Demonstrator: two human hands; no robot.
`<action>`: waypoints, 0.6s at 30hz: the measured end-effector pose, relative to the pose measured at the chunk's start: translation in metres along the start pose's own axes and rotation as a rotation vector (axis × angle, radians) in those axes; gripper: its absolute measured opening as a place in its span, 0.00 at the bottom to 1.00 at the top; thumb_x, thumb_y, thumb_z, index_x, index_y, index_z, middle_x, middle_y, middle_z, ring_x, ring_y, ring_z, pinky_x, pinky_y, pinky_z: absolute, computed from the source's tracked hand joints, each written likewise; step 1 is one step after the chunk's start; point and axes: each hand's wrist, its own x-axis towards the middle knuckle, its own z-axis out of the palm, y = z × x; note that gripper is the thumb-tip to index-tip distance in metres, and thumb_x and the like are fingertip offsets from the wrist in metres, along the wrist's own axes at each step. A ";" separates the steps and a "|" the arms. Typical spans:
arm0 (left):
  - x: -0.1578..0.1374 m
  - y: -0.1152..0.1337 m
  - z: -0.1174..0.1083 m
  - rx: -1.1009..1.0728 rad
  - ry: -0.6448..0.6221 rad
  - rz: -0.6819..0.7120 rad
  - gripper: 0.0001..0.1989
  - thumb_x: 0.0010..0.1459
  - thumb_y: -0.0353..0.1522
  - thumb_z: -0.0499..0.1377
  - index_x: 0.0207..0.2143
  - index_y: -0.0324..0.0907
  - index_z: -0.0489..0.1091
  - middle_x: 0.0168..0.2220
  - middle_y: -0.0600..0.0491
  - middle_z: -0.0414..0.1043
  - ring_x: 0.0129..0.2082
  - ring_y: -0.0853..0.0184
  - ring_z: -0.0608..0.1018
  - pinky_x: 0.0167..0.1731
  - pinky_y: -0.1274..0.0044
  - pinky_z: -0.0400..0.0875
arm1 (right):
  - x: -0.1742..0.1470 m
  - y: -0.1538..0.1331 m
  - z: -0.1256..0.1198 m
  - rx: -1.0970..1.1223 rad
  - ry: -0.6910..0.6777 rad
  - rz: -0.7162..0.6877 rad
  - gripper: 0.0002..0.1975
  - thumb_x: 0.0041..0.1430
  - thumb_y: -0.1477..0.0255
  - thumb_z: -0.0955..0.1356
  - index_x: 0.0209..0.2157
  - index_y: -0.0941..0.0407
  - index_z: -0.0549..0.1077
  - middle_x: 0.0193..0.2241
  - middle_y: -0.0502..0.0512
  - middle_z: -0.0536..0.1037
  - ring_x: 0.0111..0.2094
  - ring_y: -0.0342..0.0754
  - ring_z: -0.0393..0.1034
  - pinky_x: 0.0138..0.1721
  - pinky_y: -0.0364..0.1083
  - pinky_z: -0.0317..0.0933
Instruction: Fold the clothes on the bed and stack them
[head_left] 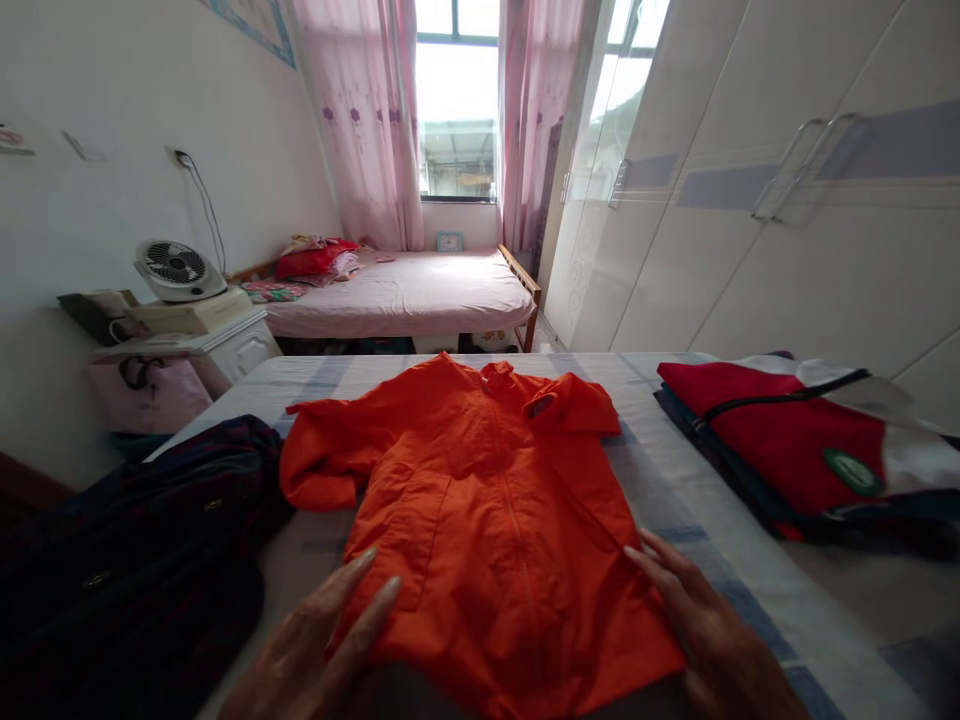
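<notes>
An orange zip-up jacket (480,500) lies spread out, front side up, on the bed before me, its collar toward the far edge. Both its sleeves are bent in, the left one at the jacket's side and the right one folded by the collar. My left hand (322,630) rests at the lower left side of the jacket, fingers apart and extended over the fabric. At the lower right edge, my right hand (697,620) touches the cloth with its fingers stretched out. Neither hand visibly grasps the fabric.
Dark plaid clothing (150,530) is heaped at the left. Folded clothes with a red and white jacket (795,420) on top are stacked at the right. Beyond stand a pink-sheeted bed (427,290), a fan (180,270) on a cabinet, and a white wardrobe (750,200).
</notes>
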 end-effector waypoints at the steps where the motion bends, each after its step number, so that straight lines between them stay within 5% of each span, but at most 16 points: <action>1: 0.000 -0.002 0.001 -0.002 -0.007 -0.022 0.31 0.58 0.34 0.56 0.63 0.45 0.53 0.61 0.41 0.59 0.57 0.58 0.68 0.51 0.71 0.68 | 0.003 0.000 0.001 -0.003 0.021 0.052 0.33 0.51 0.82 0.58 0.59 0.50 0.61 0.61 0.53 0.61 0.58 0.50 0.61 0.54 0.49 0.62; 5: -0.005 -0.009 0.007 -0.018 -0.060 -0.071 0.30 0.55 0.27 0.52 0.62 0.45 0.55 0.60 0.43 0.61 0.55 0.58 0.70 0.50 0.73 0.69 | 0.013 0.001 -0.003 0.041 -0.019 0.309 0.24 0.55 0.73 0.60 0.54 0.53 0.66 0.49 0.55 0.74 0.45 0.50 0.73 0.40 0.46 0.70; 8: -0.005 -0.013 0.002 -0.159 -0.057 -0.110 0.28 0.56 0.28 0.51 0.60 0.47 0.58 0.57 0.48 0.66 0.51 0.64 0.74 0.46 0.81 0.71 | 0.020 0.000 -0.017 0.171 -0.105 0.369 0.19 0.57 0.68 0.60 0.49 0.52 0.71 0.44 0.53 0.78 0.43 0.50 0.75 0.39 0.44 0.70; 15: 0.017 -0.037 -0.035 -0.254 0.133 -0.392 0.23 0.59 0.33 0.50 0.57 0.51 0.60 0.56 0.54 0.66 0.53 0.63 0.72 0.55 0.72 0.65 | 0.034 -0.011 -0.064 0.049 0.369 0.430 0.22 0.56 0.60 0.60 0.51 0.52 0.68 0.43 0.57 0.78 0.39 0.53 0.75 0.39 0.49 0.69; 18: 0.007 -0.039 -0.018 -0.283 0.021 -0.463 0.26 0.55 0.36 0.55 0.58 0.49 0.61 0.57 0.52 0.66 0.51 0.61 0.74 0.49 0.74 0.70 | 0.033 -0.007 -0.046 0.197 0.281 0.522 0.28 0.52 0.56 0.62 0.53 0.54 0.65 0.39 0.58 0.78 0.34 0.52 0.75 0.29 0.46 0.69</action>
